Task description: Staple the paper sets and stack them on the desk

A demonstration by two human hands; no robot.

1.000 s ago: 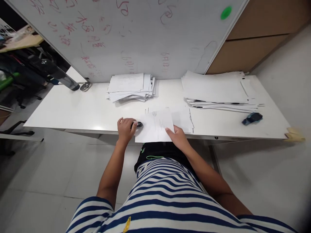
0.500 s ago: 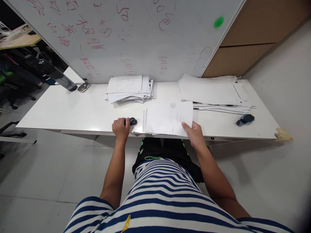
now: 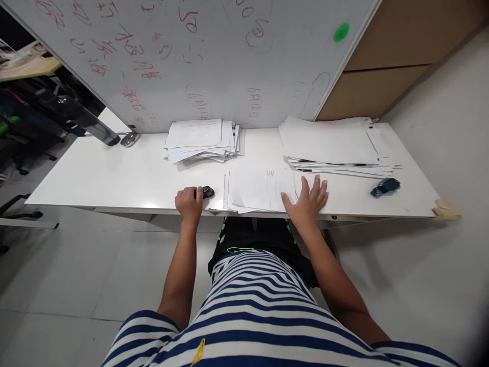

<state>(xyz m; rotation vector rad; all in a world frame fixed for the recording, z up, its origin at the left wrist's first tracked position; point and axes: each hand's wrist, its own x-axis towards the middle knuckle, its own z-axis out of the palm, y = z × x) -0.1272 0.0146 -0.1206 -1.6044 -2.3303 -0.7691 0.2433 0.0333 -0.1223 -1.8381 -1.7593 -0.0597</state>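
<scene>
My left hand (image 3: 188,202) is closed around a small black glossy object (image 3: 208,192) at the desk's front edge; only its rounded end shows, and its kind is unclear. To its right lie white printed sheets (image 3: 255,191), slightly fanned at the left side, with a few faint lines of print and a small round mark near the top. My right hand (image 3: 307,204) is open with its fingers spread. Its thumb is at the right edge of the sheets, and the other fingers are over the desk (image 3: 344,196).
Behind the sheets stand a paper stack (image 3: 196,136) at left and a larger one (image 3: 328,140) at right. A dark blue-black item (image 3: 385,187) lies at right. A bottle (image 3: 91,125) and computer mouse (image 3: 130,139) are at far left. A whiteboard (image 3: 214,66) rises behind.
My right hand has let go of the printed sheet and spread its fingers. The sheet, raised before, now lies flatter on the others. My left hand has stayed in place.
</scene>
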